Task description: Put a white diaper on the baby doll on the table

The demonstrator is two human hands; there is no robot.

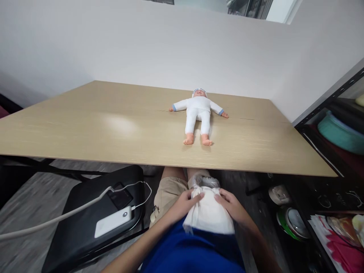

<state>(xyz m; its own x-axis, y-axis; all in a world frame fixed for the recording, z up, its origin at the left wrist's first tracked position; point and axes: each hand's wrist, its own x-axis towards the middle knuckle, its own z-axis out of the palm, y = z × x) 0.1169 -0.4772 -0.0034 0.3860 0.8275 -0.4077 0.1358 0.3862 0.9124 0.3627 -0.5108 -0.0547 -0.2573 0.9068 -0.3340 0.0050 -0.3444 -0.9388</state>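
A baby doll (198,113) in a white suit and cap lies on its back on the wooden table (113,125), arms spread, feet towards me. Below the table's front edge, on my lap, rests a folded white diaper (209,214). My left hand (186,203) grips its upper left corner with curled fingers. My right hand (231,204) holds its upper right side, fingers bent over the edge. Both hands are well short of the doll.
A black chair (85,227) stands at my left with a white power bank (113,223), a cable and a dark phone on it. A black metal shelf (332,125) at the right holds a teal roll and other items; bowls and clutter sit on the floor there.
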